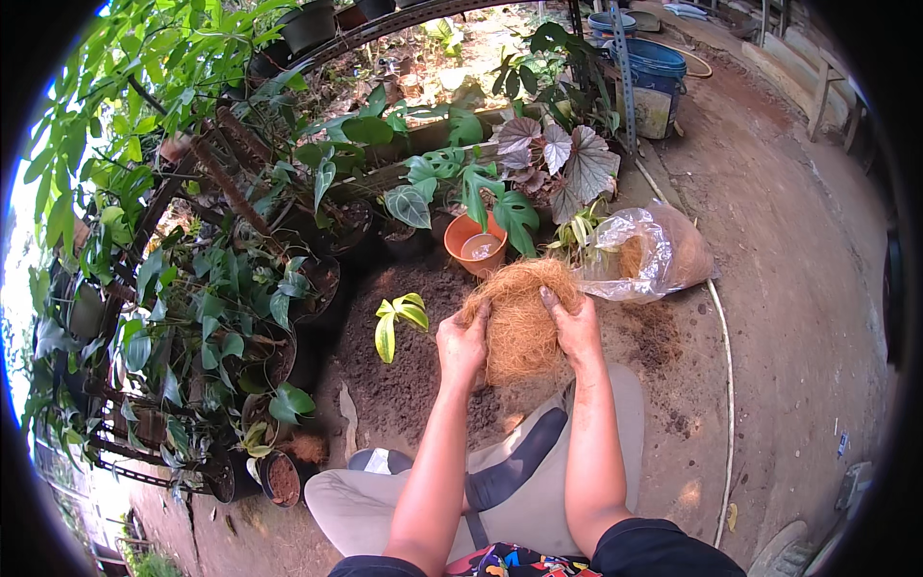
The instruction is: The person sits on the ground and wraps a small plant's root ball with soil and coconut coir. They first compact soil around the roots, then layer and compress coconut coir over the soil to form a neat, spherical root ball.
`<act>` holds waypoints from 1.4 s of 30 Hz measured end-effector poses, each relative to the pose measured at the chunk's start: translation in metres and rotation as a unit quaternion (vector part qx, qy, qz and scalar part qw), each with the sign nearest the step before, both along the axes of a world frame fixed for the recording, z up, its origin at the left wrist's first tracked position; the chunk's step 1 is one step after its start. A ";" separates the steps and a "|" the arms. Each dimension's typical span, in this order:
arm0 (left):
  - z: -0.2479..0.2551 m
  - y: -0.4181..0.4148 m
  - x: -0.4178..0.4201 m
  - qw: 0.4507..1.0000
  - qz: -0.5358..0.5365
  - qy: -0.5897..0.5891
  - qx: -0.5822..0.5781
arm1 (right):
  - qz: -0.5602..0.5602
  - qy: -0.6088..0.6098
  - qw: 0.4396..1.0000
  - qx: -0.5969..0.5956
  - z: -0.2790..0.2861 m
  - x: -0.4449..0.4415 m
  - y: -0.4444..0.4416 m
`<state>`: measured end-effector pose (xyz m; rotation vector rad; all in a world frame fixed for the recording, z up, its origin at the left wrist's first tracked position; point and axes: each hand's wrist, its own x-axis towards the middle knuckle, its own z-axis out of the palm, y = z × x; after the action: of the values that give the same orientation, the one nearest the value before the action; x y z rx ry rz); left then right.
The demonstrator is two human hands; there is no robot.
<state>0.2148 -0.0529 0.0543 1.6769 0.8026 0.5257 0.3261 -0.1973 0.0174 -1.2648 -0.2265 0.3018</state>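
Note:
Between my hands is a mat of brown coconut fibre (525, 328), raised above my crossed legs. My left hand (463, 345) grips its left edge, thumb on top. On the opposite edge, my right hand (575, 321) pinches the fibre the same way; both thumbs are dark with soil. Just beyond the mat stands an orange plastic pot (461, 241), its interior partly visible. To the left, a small plant with yellow-green leaves (399, 315) lies or stands on a heap of dark soil (393, 389); its base cannot be made out. A clear plastic bag (681, 249) holding more fibre lies on the right.
Potted foliage plants (216, 303) crowd the left side and the back. A begonia with silvery leaves (577, 162) grows behind the bag. A thin pale hose (728, 404) runs along the ground at right. Blue buckets (652, 79) stand farther back beside a metal post (626, 86).

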 end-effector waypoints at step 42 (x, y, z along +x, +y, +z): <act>0.021 0.035 -0.181 0.943 0.081 -0.216 -0.241 | 0.286 0.000 0.956 -0.060 0.045 -0.151 0.088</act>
<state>0.0336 -0.0177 0.0749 1.0009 0.6758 0.7154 0.1755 -0.1095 0.0627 -1.3004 -0.5836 0.8230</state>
